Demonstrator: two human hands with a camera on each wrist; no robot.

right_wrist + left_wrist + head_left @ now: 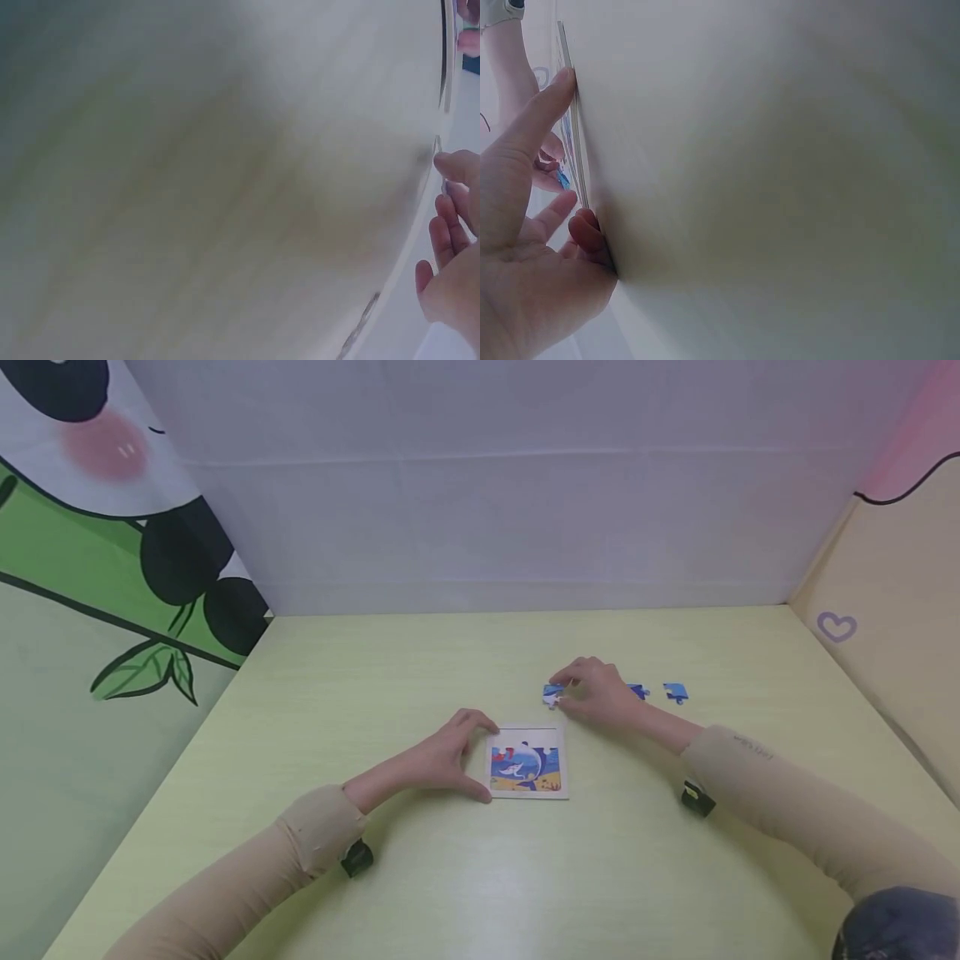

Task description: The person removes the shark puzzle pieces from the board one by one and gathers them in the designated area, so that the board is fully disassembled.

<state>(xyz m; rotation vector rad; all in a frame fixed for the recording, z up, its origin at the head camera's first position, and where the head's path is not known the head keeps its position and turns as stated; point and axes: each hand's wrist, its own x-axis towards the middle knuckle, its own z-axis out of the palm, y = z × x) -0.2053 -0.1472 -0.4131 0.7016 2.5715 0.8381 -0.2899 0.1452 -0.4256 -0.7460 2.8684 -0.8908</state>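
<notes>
In the head view a square puzzle board (564,777) with a pale frame lies on the table. Its lower part shows a joined sea picture with a white-and-blue dolphin; a pale strip shows along the top. My left hand (442,758) holds the board at its left side, thumb at the near corner and index finger at the far one. Just beyond the board's far right corner, my right hand (600,693) pinches a blue-and-white puzzle piece (552,693) between thumb and fingers. The right wrist view shows this piece (438,144) edge-on, at the fingertips.
Right of my right hand lie a dark blue puzzle piece (640,691), partly hidden by the hand, and a lighter blue piece (676,692). The pale yellow table (375,668) ends at a plain wall (510,527) behind, with printed panels on both sides.
</notes>
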